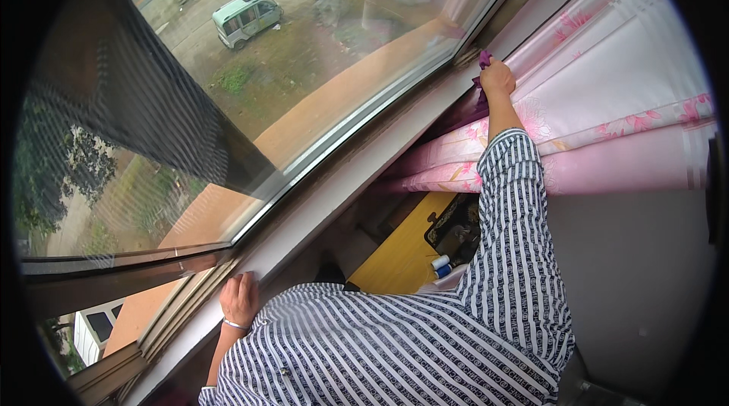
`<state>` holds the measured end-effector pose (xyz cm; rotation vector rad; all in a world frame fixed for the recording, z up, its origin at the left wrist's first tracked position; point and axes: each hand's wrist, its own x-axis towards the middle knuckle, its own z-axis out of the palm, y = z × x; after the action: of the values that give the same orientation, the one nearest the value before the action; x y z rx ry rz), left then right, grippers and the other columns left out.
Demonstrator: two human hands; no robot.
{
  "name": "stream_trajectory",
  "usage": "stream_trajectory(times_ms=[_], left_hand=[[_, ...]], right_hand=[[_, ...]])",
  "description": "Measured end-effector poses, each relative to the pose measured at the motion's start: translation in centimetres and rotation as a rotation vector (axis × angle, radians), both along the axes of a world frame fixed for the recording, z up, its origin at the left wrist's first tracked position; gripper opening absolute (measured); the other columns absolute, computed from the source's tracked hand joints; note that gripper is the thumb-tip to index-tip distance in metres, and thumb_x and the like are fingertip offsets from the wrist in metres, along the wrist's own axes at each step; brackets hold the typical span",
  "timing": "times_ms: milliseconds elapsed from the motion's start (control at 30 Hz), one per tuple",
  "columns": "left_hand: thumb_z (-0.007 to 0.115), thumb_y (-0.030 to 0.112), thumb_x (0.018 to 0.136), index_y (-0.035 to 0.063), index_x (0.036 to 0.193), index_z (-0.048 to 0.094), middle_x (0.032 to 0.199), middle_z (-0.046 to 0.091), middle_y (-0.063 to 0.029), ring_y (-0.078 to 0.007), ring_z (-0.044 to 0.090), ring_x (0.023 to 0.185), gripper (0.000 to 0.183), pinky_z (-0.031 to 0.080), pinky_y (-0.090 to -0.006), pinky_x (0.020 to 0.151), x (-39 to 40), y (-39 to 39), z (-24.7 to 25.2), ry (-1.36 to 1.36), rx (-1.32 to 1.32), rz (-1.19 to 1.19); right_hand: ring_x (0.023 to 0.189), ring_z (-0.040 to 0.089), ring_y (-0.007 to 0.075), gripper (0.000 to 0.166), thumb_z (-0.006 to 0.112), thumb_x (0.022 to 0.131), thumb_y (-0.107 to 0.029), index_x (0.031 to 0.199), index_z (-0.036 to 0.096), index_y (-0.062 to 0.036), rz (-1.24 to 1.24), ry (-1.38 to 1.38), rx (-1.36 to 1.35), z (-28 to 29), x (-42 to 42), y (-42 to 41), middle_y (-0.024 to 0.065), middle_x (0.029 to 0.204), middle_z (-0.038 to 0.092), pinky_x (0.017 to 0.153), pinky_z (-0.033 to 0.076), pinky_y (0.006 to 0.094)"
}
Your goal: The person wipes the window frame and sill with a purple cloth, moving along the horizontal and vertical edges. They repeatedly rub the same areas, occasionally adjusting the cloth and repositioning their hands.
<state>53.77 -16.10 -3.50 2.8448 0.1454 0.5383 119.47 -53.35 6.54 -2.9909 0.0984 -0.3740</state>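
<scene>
My right hand (498,77) is closed on a bunched purple cloth (485,59) at the far corner of the window sill, beside the pink floral curtain (569,87). Part of that cloth hangs down below the hand, along the curtain's edge. My left hand (239,299) rests with bent fingers on the white window sill (319,201), near the sliding window's track (188,298). Nothing shows in the left hand. The window pane (319,64) stands beyond the sill.
Below the curtain is a yellow wooden table (387,252) with a white thread spool (439,262), a blue thread spool (442,271) and a black sewing machine part (455,232). A grey wall (626,281) is at the right. Outside, a small van (246,19) stands on the ground.
</scene>
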Motion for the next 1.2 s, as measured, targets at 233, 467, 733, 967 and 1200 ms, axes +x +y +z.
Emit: stream_trajectory(times_ms=[233,467,733,967,1200], left_hand=[[0.070,0.007,0.080,0.0044,0.118,0.059,0.095,0.061,-0.0138,-0.0319,0.061,0.081,0.040,0.049,-0.0420,0.068,-0.3,0.3,-0.4,0.056,0.029,0.026],[0.072,0.009,0.079,0.0046,0.117,0.058,0.094,0.060,-0.0149,-0.0335,0.061,0.080,0.041,0.050,-0.0428,0.067,-0.7,0.5,-0.8,0.066,0.031,0.049],[0.073,0.010,0.079,0.0020,0.115,0.059,0.095,0.060,-0.0148,-0.0335,0.061,0.079,0.040,0.050,-0.0428,0.066,-0.1,0.2,0.1,0.063,0.077,0.048],[0.073,0.010,0.079,0.0019,0.114,0.059,0.093,0.060,-0.0143,-0.0322,0.061,0.077,0.038,0.050,-0.0413,0.064,0.2,0.0,0.9,0.028,0.097,0.043],[0.074,0.010,0.081,0.0039,0.115,0.059,0.092,0.060,-0.0129,-0.0307,0.062,0.079,0.038,0.050,-0.0405,0.065,0.8,0.0,0.9,-0.034,0.072,0.031]], right_hand=[[0.109,0.067,0.0328,0.029,0.064,0.087,-0.020,0.115,0.071,-0.0159,0.014,0.066,-0.078,-1.1,3.5,-0.4,0.0137,0.116,0.070,0.091,0.054,0.0418],[0.105,0.069,0.0338,0.021,0.062,0.090,-0.017,0.104,0.076,-0.0099,0.050,0.069,-0.221,-1.4,5.4,0.0,0.0161,0.111,0.072,0.087,0.056,0.0411],[0.101,0.070,0.0338,0.024,0.055,0.093,-0.017,0.100,0.077,-0.0098,0.216,0.007,-0.399,-1.5,5.8,0.4,0.0160,0.104,0.073,0.084,0.056,0.0424],[0.101,0.069,0.0369,0.024,0.054,0.090,-0.014,0.100,0.075,-0.0060,0.275,-0.003,-0.297,-1.3,3.3,1.6,0.0202,0.104,0.072,0.086,0.055,0.0456],[0.100,0.069,0.0371,0.024,0.059,0.084,-0.014,0.100,0.075,-0.0049,0.348,0.009,-0.251,-0.3,-1.2,1.7,0.0216,0.105,0.071,0.088,0.054,0.0461]])
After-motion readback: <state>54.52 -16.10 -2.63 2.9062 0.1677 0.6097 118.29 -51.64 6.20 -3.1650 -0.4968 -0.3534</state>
